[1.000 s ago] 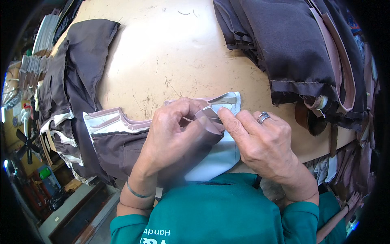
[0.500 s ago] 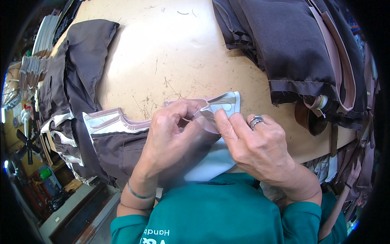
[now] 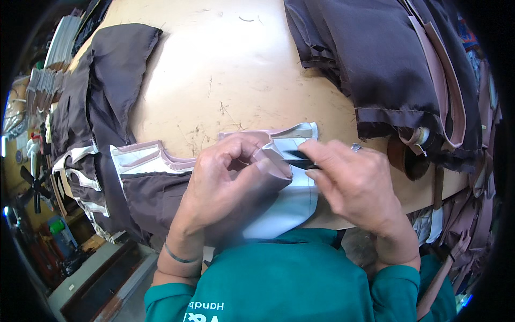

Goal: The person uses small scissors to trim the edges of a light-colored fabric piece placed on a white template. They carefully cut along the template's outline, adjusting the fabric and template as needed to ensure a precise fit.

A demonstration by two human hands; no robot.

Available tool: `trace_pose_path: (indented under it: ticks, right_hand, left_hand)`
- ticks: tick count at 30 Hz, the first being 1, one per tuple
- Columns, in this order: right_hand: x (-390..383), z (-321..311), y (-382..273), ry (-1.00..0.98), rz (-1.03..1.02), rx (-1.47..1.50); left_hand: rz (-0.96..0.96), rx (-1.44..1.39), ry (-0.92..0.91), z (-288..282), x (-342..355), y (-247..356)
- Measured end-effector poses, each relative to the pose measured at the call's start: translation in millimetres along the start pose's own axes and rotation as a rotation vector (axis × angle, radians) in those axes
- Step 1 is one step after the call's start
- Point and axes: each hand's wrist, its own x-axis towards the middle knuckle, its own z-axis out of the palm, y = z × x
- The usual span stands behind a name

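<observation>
My left hand [image 3: 214, 182] is closed, thumb and fingers pinching the folded edge of a mauve leather piece with white backing [image 3: 304, 194], close to the table's near edge. Dark brown lining fabric [image 3: 155, 201] joined to such pieces spreads out to the left, beneath that hand. My right hand [image 3: 354, 182] grips dark thread snips [image 3: 296, 159], two narrow black blades pointing left at the pinched edge. Most of the snips lies hidden within the fingers, and the exact spot where the tips meet the piece is hard to make out.
A tan table [image 3: 214, 70] carries loose thread bits. Stacked dark brown fabric [image 3: 391, 64] with mauve strips lies at far right, above a brown roll [image 3: 410, 158]. More dark fabric [image 3: 115, 80] lies at left. A fan [image 3: 35, 182] and a grey drawer unit [image 3: 102, 279] stand off the left side.
Black snips now show in my right hand, which has shifted slightly right and turned. My left hand still pinches the piece, almost unmoved.
</observation>
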Motion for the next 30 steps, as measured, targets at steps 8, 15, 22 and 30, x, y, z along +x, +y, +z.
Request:
trace_pose_path:
  ticks: [8, 15, 22, 30]
  right_hand:
    - [23.1, 22.5, 9.4, -0.024, 0.246, 0.739]
    - [22.8, 29.1, 15.1, -0.001, 0.316, 1.151]
    - [24.7, 29.9, -11.4, 0.108, 0.325, 1.500]
    - [21.2, 54.7, -23.9, 0.237, 0.418, 1.565]
  left_hand:
    - [0.020, 0.135, -0.082, 2.3, -0.3, 11.5]
    - [0.062, 0.467, 0.084, 5.1, -22.0, 4.8]
    - [0.587, 1.132, 0.073, -19.4, -15.0, 71.6]
    - [0.323, 0.606, 0.268, 3.4, -25.1, 22.5]
